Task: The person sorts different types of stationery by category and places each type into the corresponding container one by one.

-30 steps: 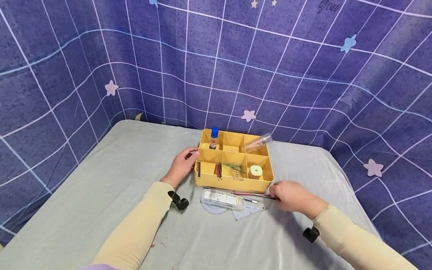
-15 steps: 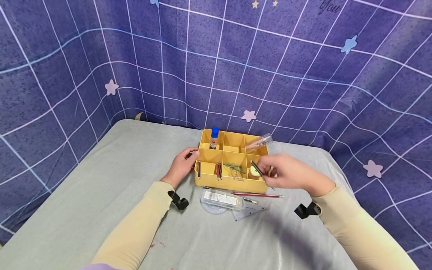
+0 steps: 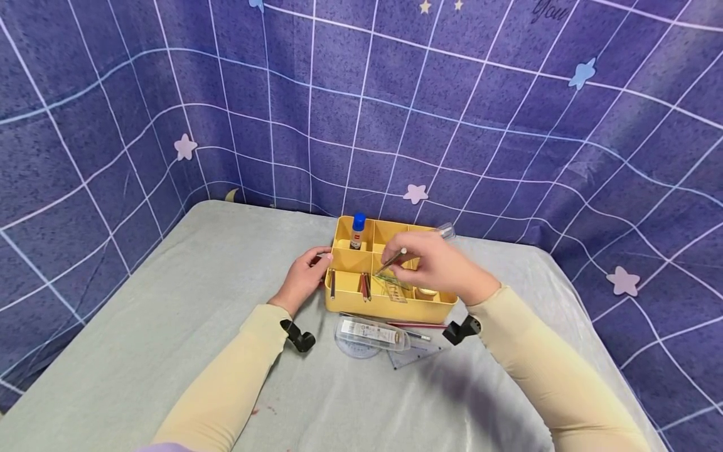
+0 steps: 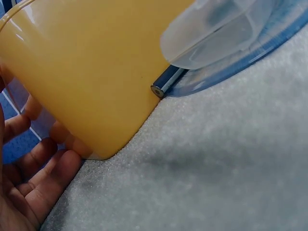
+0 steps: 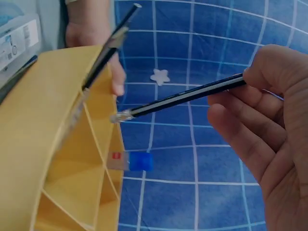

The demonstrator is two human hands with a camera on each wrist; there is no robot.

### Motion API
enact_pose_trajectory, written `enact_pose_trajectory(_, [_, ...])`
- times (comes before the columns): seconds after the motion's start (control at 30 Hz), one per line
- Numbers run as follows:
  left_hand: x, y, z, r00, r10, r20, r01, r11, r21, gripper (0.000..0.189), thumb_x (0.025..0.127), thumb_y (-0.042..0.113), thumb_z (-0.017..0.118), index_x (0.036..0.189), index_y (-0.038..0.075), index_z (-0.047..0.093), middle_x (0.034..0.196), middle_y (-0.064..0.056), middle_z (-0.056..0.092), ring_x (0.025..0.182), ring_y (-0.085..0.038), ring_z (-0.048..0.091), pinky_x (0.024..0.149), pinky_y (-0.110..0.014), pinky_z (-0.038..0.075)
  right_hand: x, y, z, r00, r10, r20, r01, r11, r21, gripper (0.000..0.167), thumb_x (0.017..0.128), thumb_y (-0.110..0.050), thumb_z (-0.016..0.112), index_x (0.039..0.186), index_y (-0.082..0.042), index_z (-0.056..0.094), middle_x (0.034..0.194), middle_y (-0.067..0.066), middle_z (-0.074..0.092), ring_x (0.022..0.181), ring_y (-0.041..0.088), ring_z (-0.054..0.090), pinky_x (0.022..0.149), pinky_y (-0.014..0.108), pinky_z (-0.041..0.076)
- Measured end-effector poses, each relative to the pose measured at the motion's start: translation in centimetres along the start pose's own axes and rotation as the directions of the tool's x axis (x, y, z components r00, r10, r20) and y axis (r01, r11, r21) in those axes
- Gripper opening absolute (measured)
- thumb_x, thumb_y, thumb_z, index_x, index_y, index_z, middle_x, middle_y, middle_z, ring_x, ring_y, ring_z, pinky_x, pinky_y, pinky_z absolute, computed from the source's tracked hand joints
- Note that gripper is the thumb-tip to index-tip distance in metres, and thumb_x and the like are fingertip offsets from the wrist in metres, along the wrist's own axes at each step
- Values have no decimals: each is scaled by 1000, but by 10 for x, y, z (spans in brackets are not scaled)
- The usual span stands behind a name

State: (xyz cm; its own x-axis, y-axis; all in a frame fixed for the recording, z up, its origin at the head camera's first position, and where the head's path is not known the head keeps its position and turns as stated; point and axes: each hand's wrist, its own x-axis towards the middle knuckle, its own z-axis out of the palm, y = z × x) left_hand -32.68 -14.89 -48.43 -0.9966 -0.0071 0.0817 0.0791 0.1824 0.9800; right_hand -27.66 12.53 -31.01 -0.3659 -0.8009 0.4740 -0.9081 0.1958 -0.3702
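Gridded backdrop (image 3: 339, 125), pencil (image 5: 187, 98) between right fingers (image 5: 272, 67)

In my left wrist view I see the left hand (image 4: 36, 195), fingers touching the yellow box (image 4: 96, 77) near its bottom corner. At the box's foot I make out one end of a dark pencil (image 4: 167, 83), the rest hidden by a clear case (image 4: 211, 38). Curved blue plastic (image 4: 228, 68), partly behind the case, lies beside the box on grey cloth (image 4: 216, 159).

"You" (image 3: 551, 9) stands on the purple curtain (image 3: 390, 75) between one and two o'clock; print on the clear case (image 3: 373, 334)'s label (image 3: 367, 330), at six o'clock, is too small to read.
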Motion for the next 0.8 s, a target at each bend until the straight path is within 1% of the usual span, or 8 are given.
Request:
enact_pose_trajectory(0.1, [0, 1, 0, 1000, 3, -1, -3, 1000, 5, 40, 101, 42, 60, 132, 18, 64, 104, -12, 61, 81, -22, 63, 65, -32, 57, 8, 7, 11, 998, -39, 45, 42, 997, -60, 20, 85, 5, 71, 100, -7, 67, 96, 1, 72, 90, 10, 67, 80, 25, 57])
enact_pose_trajectory(0.2, [-1, 1, 0, 1000, 8, 1, -8, 1000, 13, 40, 101, 42, 59, 133, 17, 63, 104, -12, 61, 81, -21, 63, 64, -32, 57, 16, 16, 22, 994, -41, 104, 49, 995, -83, 18, 87, 2, 70, 101, -8, 67, 98, 0, 72, 91, 9, 67, 83, 22, 55])
enact_pose_trajectory(0.27, [-1, 1, 0, 1000, 11, 0, -11, 1000, 8, 40, 102, 41, 59, 133, 17, 64, 104, -13, 61, 80, -21, 62, 64, -32, 57, 20, 22, 28, 990, -22, 137, 34, 996, -86, 15, 90, 0, 69, 102, -8, 68, 100, 0, 72, 92, 9, 68, 83, 20, 55])
enact_pose_trajectory(0.4, [-1, 1, 1, 1000, 13, -4, -13, 1000, 4, 39, 102, 40, 59, 133, 16, 64, 104, -14, 62, 79, -20, 63, 64, -32, 56, 28, 36, 41, 984, 29, 177, -15, 997, -82, 14, 91, -1, 68, 102, -10, 69, 102, 3, 73, 93, 9, 68, 83, 22, 56])
enact_pose_trajectory(0.47, [-1, 1, 1, 1000, 12, -9, -12, 1000, 1, 38, 102, 39, 59, 132, 16, 64, 104, -15, 62, 78, -20, 63, 64, -32, 56, 32, 42, 47, 979, 53, 196, -37, 996, -84, 14, 91, -2, 68, 102, -10, 69, 103, 4, 73, 93, 9, 68, 84, 22, 55])
enact_pose_trajectory(0.57, [0, 1, 1, 1000, 4, -11, -4, 1000, 2, 38, 102, 39, 59, 132, 16, 64, 104, -15, 63, 79, -20, 64, 64, -32, 56, 36, 49, 52, 971, 86, 224, -67, 994, -91, 15, 90, -2, 69, 103, -10, 70, 104, 1, 73, 95, 8, 67, 87, 21, 54])
enact_pose_trajectory(0.7, [0, 2, 0, 1000, -2, -9, 2, 1000, 3, 38, 102, 39, 59, 132, 17, 64, 105, -16, 62, 79, -20, 64, 64, -32, 56, 40, 57, 58, 961, 108, 255, -88, 992, -89, 17, 90, -1, 70, 105, -10, 71, 104, 0, 73, 94, 7, 66, 87, 20, 53])
enact_pose_trajectory(0.8, [0, 4, 1, 1000, -2, -9, 2, 1000, 4, 38, 102, 39, 60, 132, 17, 65, 105, -15, 62, 80, -20, 64, 64, -32, 56, 42, 62, 62, 956, 113, 270, -93, 992, -86, 17, 90, 0, 68, 104, -10, 71, 103, 2, 73, 92, 7, 66, 86, 21, 53])
